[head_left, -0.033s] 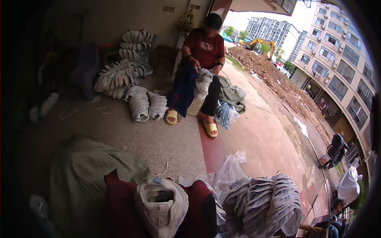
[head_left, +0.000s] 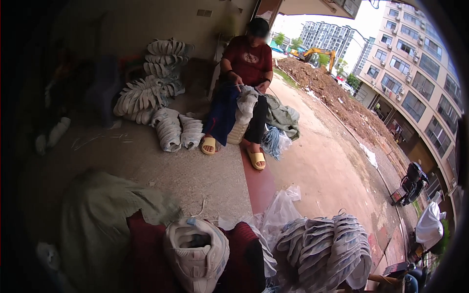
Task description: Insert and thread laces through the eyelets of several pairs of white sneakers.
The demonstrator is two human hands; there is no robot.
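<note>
A white sneaker stands low in the middle, its collar opening towards me and a blue tab at its top edge. A thin pale lace sticks up behind it. Dark red cloth shows on both sides of the shoe; whether it covers my sleeves or my legs I cannot tell. Neither of my hands shows, so what they touch is hidden. To the right of the shoe, white and blue shoe uppers are stacked in nested rows, beside crumpled clear plastic.
A green sack lies at left. Across the floor a seated co-worker handles a pale piece with a thin cord. More stacked uppers stand by that person's feet, with a bundle of blue laces opposite. A scooter is parked far right.
The whole view has shifted slightly, with most things a little further left. The co-worker's head and hands have moved slightly. The sneaker keeps its place between the red cloth.
</note>
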